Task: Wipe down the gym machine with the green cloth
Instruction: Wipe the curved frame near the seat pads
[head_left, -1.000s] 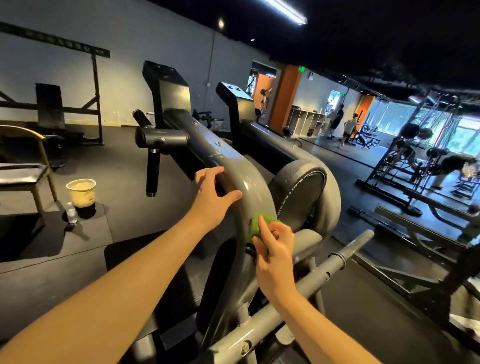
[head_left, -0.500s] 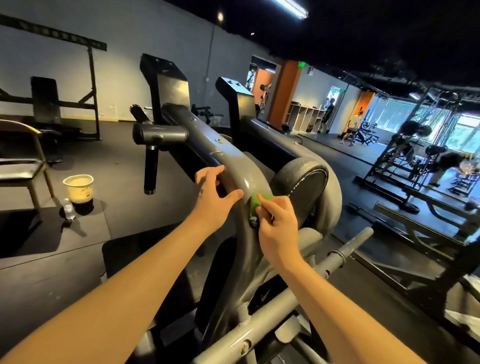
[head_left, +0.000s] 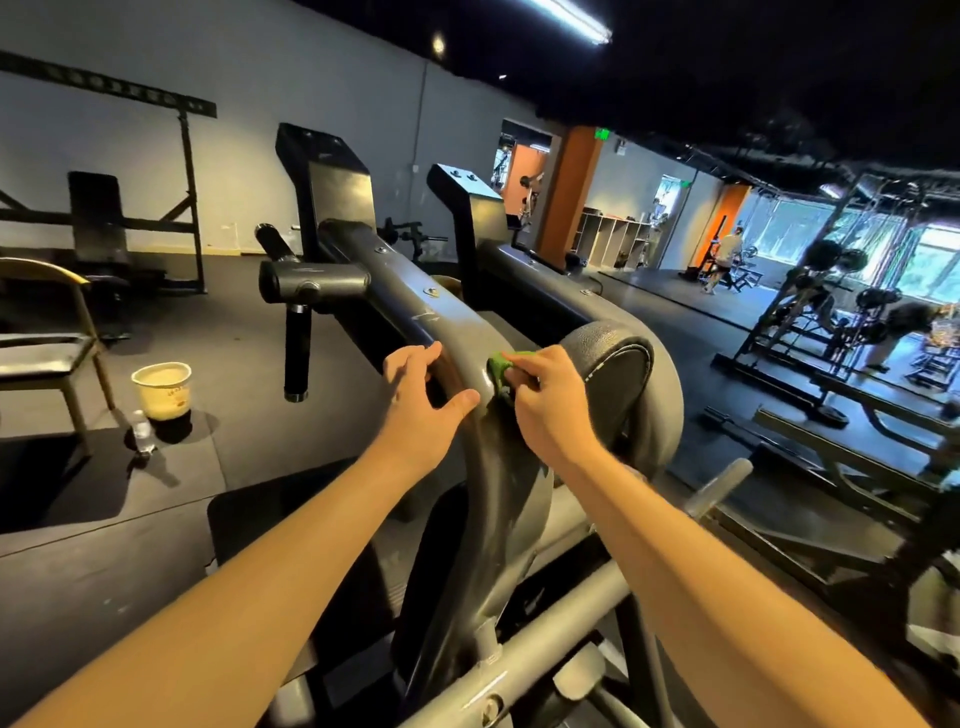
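Observation:
The gym machine's curved grey arm (head_left: 457, 332) bends down in front of me. My left hand (head_left: 423, 400) holds its left side, fingers over the top and thumb against the near face. My right hand (head_left: 545, 400) grips a bunched green cloth (head_left: 501, 370) and presses it on the arm's right side, just beside the round black pad (head_left: 613, 374). Most of the cloth is hidden under my fingers. A second grey arm (head_left: 540, 280) of the machine runs parallel on the right.
A black handle (head_left: 298, 332) hangs from the machine's left side. On the floor at left stand a cream bucket (head_left: 162, 387), a small bottle (head_left: 141, 428) and a chair (head_left: 47, 358). A grey bar (head_left: 571, 613) crosses below my arms. Weight racks (head_left: 831, 322) fill the right.
My right hand has slid the green cloth up the curved arm, from its lower bend to near the top. My left hand has kept its hold.

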